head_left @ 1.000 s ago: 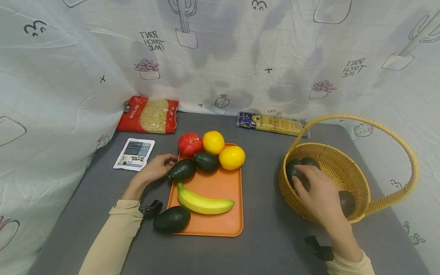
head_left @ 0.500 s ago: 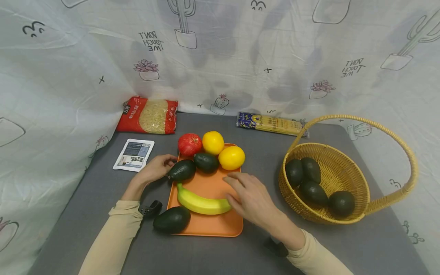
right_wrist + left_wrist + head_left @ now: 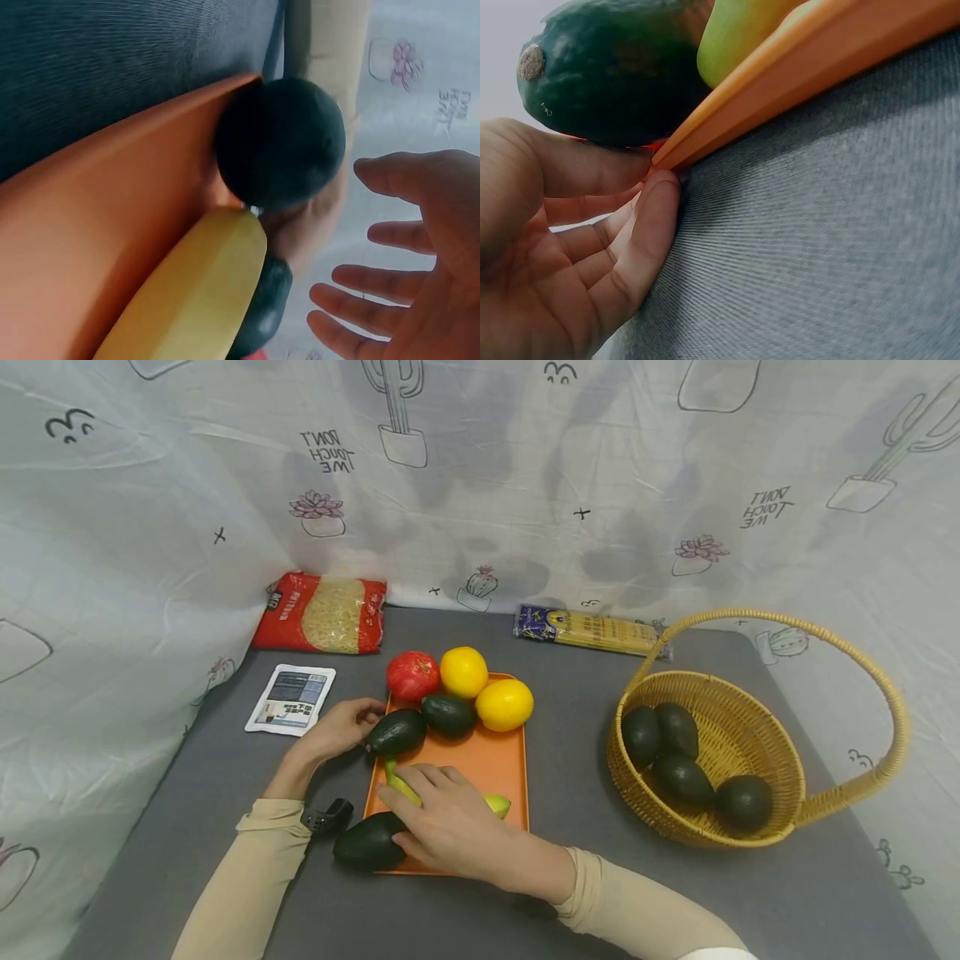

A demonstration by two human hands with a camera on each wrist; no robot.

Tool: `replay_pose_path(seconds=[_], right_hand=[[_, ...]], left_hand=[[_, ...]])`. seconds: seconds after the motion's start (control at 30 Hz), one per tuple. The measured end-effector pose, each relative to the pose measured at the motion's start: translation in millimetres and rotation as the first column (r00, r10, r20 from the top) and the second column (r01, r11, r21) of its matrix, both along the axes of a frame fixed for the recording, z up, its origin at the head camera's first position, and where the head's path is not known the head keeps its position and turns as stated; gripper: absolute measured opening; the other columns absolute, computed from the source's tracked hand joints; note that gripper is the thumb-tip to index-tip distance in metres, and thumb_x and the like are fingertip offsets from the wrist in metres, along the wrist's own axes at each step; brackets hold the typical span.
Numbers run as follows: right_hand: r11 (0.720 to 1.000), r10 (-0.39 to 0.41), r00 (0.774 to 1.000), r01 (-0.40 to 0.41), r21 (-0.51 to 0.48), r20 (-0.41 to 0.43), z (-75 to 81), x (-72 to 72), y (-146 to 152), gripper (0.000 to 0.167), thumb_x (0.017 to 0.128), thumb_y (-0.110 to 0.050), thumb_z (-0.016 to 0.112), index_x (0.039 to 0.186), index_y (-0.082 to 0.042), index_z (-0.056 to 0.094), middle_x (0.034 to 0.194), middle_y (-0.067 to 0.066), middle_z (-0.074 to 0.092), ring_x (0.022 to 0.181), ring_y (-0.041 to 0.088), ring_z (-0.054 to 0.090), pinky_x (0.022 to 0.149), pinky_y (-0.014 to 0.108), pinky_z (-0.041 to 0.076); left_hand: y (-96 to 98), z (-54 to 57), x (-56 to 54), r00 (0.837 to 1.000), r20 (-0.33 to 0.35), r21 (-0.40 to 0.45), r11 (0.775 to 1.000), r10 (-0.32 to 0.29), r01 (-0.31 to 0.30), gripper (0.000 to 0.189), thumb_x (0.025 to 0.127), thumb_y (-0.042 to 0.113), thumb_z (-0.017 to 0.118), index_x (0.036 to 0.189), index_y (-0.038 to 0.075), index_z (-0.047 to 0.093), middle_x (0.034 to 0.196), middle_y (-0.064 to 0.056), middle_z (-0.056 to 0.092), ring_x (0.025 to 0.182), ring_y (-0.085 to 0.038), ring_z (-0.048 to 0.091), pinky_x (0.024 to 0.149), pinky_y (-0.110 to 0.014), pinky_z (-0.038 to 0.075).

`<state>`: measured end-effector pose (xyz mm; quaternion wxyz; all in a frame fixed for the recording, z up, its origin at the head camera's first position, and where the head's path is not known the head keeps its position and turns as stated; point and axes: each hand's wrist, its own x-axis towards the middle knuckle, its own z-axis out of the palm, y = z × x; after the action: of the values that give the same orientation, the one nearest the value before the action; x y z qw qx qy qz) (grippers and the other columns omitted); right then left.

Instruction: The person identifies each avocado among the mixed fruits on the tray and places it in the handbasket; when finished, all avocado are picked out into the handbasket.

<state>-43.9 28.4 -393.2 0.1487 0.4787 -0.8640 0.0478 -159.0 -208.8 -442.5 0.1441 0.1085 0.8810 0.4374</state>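
Observation:
My left hand (image 3: 339, 727) pinches the left rim of the orange tray (image 3: 504, 768); the left wrist view shows its thumb and fingertips meeting at that edge. Just beside those fingers lies an avocado (image 3: 397, 732), with a second avocado (image 3: 448, 717) to its right. Over the tray's lower half, my right hand (image 3: 453, 822) reaches across the banana (image 3: 498, 806) and hides its middle. Its spread fingers come close to the lower-left avocado (image 3: 366, 842). In the right wrist view, a gap shows between the fingers and this avocado (image 3: 281, 142).
A pomegranate (image 3: 412, 676) and two yellow fruits (image 3: 463, 672) sit at the tray's far end. The wicker basket (image 3: 757, 718) at right holds several avocados (image 3: 682, 782) under a tall handle. Behind lie a red pasta bag (image 3: 330, 614), a noodle pack (image 3: 600, 631) and a white pouch (image 3: 290, 700).
My right hand has left the basket, where an avocado now lies that it covered before, and moved left over the tray to the lower-left avocado. The left hand has stayed at the tray's rim.

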Motion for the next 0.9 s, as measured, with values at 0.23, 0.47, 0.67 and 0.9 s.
replay_pose_path(seconds=[0.23,0.47,0.67,0.9], right_hand=[[0.995,0.034,0.999,-0.033,0.090,-0.013,-5.8,4.9,-17.7,0.069,0.086,-0.057,0.063,0.144,-0.024,0.047,0.135,0.004,0.056,0.120,0.020,0.057,0.091,0.033,0.051],[0.985,0.069,0.997,-0.072,0.159,0.022,-6.6,10.4,-21.3,0.059,0.085,-0.059,0.064,0.135,-0.027,0.058,0.125,-0.004,0.059,0.110,0.016,0.058,0.087,0.030,0.049],[0.980,0.091,0.992,-0.105,0.171,0.086,-6.0,11.1,-21.0,0.058,0.081,-0.054,0.071,0.128,-0.023,0.058,0.114,-0.008,0.065,0.097,0.011,0.062,0.080,0.024,0.049],[0.992,0.087,0.989,-0.097,0.084,0.116,-1.1,7.5,-11.5,0.057,0.080,-0.050,0.073,0.126,-0.022,0.058,0.108,-0.006,0.066,0.089,0.011,0.062,0.074,0.023,0.049]], left_hand=[[-1.0,-1.8,0.1,1.000,-0.005,0.002,1.000,-0.008,0.008,0.037,0.089,-0.004,0.050,0.125,-0.013,0.055,0.097,-0.021,0.065,0.080,-0.018,0.058,0.067,-0.025,0.048],[-1.0,-0.9,-0.5,1.000,0.005,0.008,1.000,-0.005,0.005,0.037,0.090,-0.003,0.050,0.125,-0.012,0.055,0.096,-0.021,0.065,0.080,-0.019,0.058,0.066,-0.026,0.048],[-0.3,-1.2,-0.9,1.000,0.010,0.012,1.000,0.000,0.000,0.037,0.089,-0.003,0.051,0.124,-0.013,0.055,0.096,-0.021,0.064,0.080,-0.019,0.057,0.065,-0.025,0.047],[-0.2,-0.9,-0.8,1.000,0.009,0.018,1.000,-0.002,0.002,0.037,0.090,-0.003,0.050,0.125,-0.013,0.055,0.096,-0.021,0.064,0.081,-0.019,0.057,0.065,-0.025,0.048]])
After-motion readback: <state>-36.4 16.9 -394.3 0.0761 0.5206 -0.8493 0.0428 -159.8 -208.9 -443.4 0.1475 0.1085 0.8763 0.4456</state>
